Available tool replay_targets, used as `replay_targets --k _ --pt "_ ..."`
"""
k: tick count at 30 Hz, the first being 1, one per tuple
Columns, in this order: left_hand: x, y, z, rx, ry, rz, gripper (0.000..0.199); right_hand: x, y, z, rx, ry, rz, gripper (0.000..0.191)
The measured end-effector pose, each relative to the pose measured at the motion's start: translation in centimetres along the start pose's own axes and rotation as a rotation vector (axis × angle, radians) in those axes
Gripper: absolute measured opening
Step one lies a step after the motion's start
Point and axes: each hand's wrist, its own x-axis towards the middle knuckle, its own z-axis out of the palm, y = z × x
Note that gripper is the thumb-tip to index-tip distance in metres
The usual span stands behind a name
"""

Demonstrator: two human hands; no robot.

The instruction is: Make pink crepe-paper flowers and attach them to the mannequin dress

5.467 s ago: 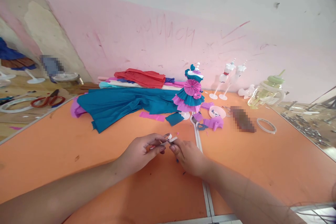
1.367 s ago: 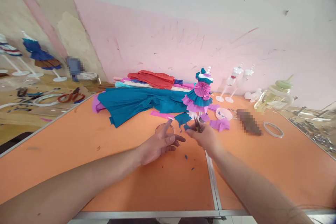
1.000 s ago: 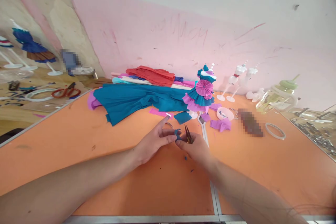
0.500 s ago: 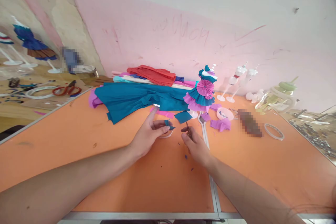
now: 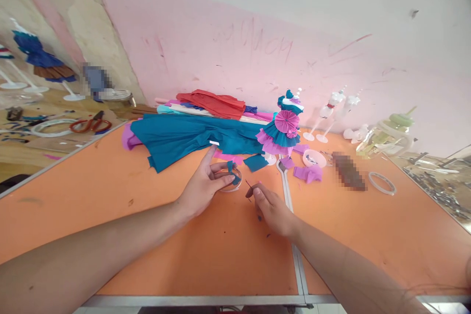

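My left hand (image 5: 204,184) pinches a small teal piece (image 5: 235,179) between thumb and fingers, and a white strip (image 5: 214,143) sits on its raised index fingertip. Under those fingers lies a ring of tape (image 5: 225,190) on the orange table. My right hand (image 5: 270,206), to the right of the ring, is closed around a thin dark pointed tool (image 5: 248,188), mostly hidden by the fingers. Beyond both hands are a teal square (image 5: 256,163) and a small dress form (image 5: 287,125) in teal and pink crepe paper.
Teal crepe paper (image 5: 184,135) and a red fold (image 5: 209,103) lie along the wall. To the right are a pink bowl (image 5: 314,159), purple scraps (image 5: 309,173), another ring (image 5: 382,183) and two bare dress forms. Orange-handled scissors (image 5: 90,125) lie far left.
My right hand has turned, and the tool's tip now points up and left, lower than before. The white strip and my left index finger have shifted slightly left. The teal piece has tilted.
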Motion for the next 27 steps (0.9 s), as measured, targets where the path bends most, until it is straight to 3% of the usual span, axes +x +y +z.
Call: replay_targets --k 2,8,15,19,22,25,27 --pt "-0.2 0.3 0.2 0.027 -0.027 0.002 0.112 0.1 0.1 -0.1 -0.015 -0.026 -0.027 0.050" --pt "-1.5 0.6 1.8 0.148 -0.097 -0.037 0.117 0.6 -0.7 0.3 0.082 0.075 0.023 0.054" --pt "-1.8 0.3 1.5 0.033 -0.180 -0.031 0.099 1.0 -0.6 1.3 0.052 0.119 0.105 0.028" --pt "-1.0 0.2 0.9 -0.003 -0.089 -0.037 0.086 1.0 -0.2 1.2 0.057 0.117 0.100 0.022" --pt "-0.9 0.1 0.7 0.081 -0.060 -0.018 0.093 1.0 -0.2 0.9 0.086 0.176 0.075 0.025" --pt "-1.7 0.3 0.7 0.230 -0.184 0.068 0.095 1.0 -0.2 0.5 0.170 0.235 0.035 0.040" --pt "-2.3 0.4 0.7 0.303 -0.296 0.105 0.093 1.0 0.0 0.1 0.267 0.168 0.030 0.051"
